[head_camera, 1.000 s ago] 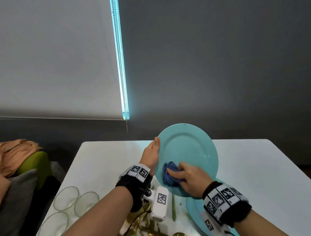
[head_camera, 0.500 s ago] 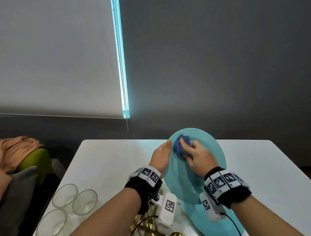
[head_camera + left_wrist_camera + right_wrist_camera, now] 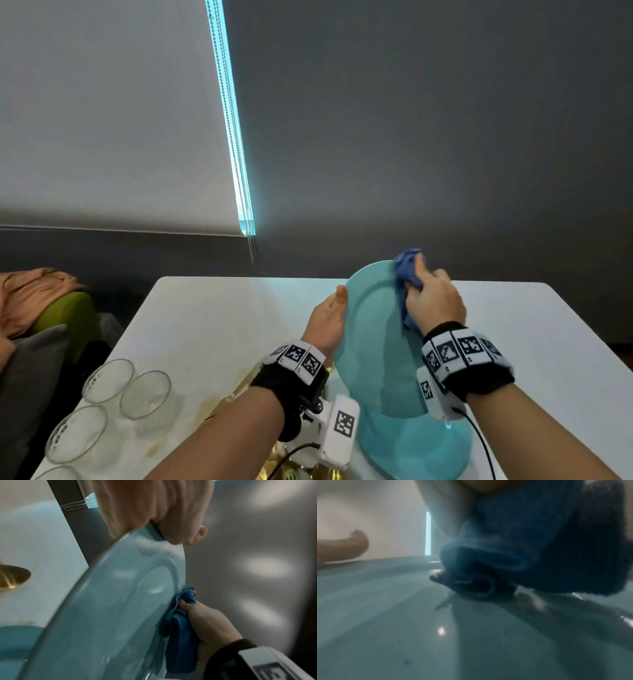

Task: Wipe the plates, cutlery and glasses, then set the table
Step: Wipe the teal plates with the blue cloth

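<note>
Cloth (image 3: 406,274) has travelled from the plate's (image 3: 373,342) lower centre 1 s ago up to its far rim now, so the face looks nearly covered; judging by that, this plate is abt done and the next one comes up. Right hand (image 3: 433,301) clenched round the bunched blue cloth, pressing it on the rim. Left hand (image 3: 327,318) pinches the plate's left edge, thumb in front, holding it tilted above the table (image 3: 205,325). Plate: smooth, glossy, round, pale teal w/ raised rim; cloth soft, ribbed microfibre. Second teal plate (image 3: 418,448) lies flat below the held one; clear round glasses (image 3: 126,387) well left of it, gold cutlery (image 3: 287,469) just left.
</note>
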A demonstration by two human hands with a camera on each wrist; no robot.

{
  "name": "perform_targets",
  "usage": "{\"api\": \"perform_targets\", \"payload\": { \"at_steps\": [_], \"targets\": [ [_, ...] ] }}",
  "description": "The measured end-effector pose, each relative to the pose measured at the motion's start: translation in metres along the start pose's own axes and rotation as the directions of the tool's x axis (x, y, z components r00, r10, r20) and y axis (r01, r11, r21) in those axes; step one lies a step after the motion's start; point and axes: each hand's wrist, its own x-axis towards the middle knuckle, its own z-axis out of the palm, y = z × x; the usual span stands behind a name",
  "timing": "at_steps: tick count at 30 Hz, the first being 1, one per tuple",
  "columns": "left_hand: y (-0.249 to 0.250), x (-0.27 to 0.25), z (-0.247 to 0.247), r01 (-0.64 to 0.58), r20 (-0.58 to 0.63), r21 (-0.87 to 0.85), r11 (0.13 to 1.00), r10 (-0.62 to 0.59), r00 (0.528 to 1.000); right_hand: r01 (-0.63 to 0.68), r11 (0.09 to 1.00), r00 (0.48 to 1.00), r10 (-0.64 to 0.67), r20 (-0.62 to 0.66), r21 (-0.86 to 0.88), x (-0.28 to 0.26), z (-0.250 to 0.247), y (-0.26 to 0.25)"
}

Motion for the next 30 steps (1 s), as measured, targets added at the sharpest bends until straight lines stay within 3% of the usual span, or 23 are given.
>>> {"api": "perform_targets", "payload": {
  "at_steps": [1, 2, 5, 6, 7, 10, 11, 13, 15, 16, 19, 21, 24, 27, 30],
  "targets": [
    [-0.002, 0.001, 0.007, -0.011, -0.001, 0.012, 1.0, 0.011, 1.0, -0.069, 0.998, 0.997, 0.069, -0.018, 0.0, 0.002, -0.005, 0.004],
    [-0.004, 0.002, 0.013, -0.02, -0.001, 0.02, 1.0, 0.02, 1.0, -0.057, 0.998, 0.998, 0.057, -0.019, -0.001, 0.0, -0.005, 0.003],
    [-0.014, 0.003, 0.027, -0.021, -0.02, -0.024, 0.999, 0.021, 1.0, 0.263, 0.965, 0.959, -0.261, 0.108, -0.003, -0.018, 0.009, 0.002],
    [-0.019, 0.004, 0.029, -0.013, -0.026, -0.026, 1.0, 0.012, 1.0, 0.308, 0.951, 0.944, -0.304, 0.128, -0.012, -0.017, 0.01, 0.01],
    [-0.021, 0.005, 0.031, -0.007, -0.031, -0.02, 1.0, 0.007, 0.999, 0.272, 0.962, 0.956, -0.267, 0.124, -0.023, -0.009, 0.004, 0.018],
    [-0.021, 0.006, 0.044, -0.015, -0.039, 0.01, 1.0, 0.015, 0.999, -0.054, 0.998, 0.999, 0.054, 0.006, -0.015, 0.014, -0.017, 0.041],
    [-0.021, 0.006, 0.048, -0.012, -0.045, 0.017, 1.0, 0.013, 0.999, -0.072, 0.997, 0.997, 0.072, 0.015, -0.03, 0.013, -0.018, 0.042],
    [-0.017, 0.006, 0.056, -0.008, -0.064, -0.003, 1.0, 0.008, 0.998, 0.116, 0.993, 0.989, -0.112, 0.1, -0.03, 0.0, -0.01, 0.036],
    [-0.015, 0.005, 0.058, -0.001, -0.079, -0.038, 0.999, -0.002, 0.997, 0.294, 0.956, 0.942, -0.288, 0.17, -0.01, -0.008, -0.004, 0.039],
    [-0.016, 0.006, 0.059, -0.007, -0.079, -0.041, 0.999, 0.004, 0.997, 0.284, 0.959, 0.945, -0.28, 0.169, -0.001, -0.003, -0.008, 0.043],
    [-0.017, 0.009, 0.068, -0.031, -0.069, -0.002, 1.0, 0.031, 0.997, 0.059, 0.996, 0.998, -0.061, 0.028, 0.072, 0.017, -0.022, 0.052],
    [-0.017, 0.014, 0.078, -0.028, -0.058, 0.016, 0.999, 0.029, 0.998, 0.076, 0.994, 0.997, -0.077, 0.008, 0.073, 0.009, -0.022, 0.046],
    [-0.02, 0.022, 0.085, 0.054, -0.099, -0.055, 0.997, -0.059, 0.993, 0.297, 0.951, 0.945, -0.306, 0.118, 0.091, -0.02, -0.005, 0.037],
    [-0.027, 0.028, 0.083, 0.174, -0.059, -0.164, 0.971, -0.185, 0.981, 0.419, 0.896, 0.877, -0.441, 0.191, 0.144, -0.039, 0.007, 0.05],
    [-0.032, 0.025, 0.08, 0.198, -0.039, -0.202, 0.959, -0.21, 0.977, 0.548, 0.825, 0.751, -0.558, 0.354, 0.137, -0.044, 0.005, 0.075]
  ]
}}
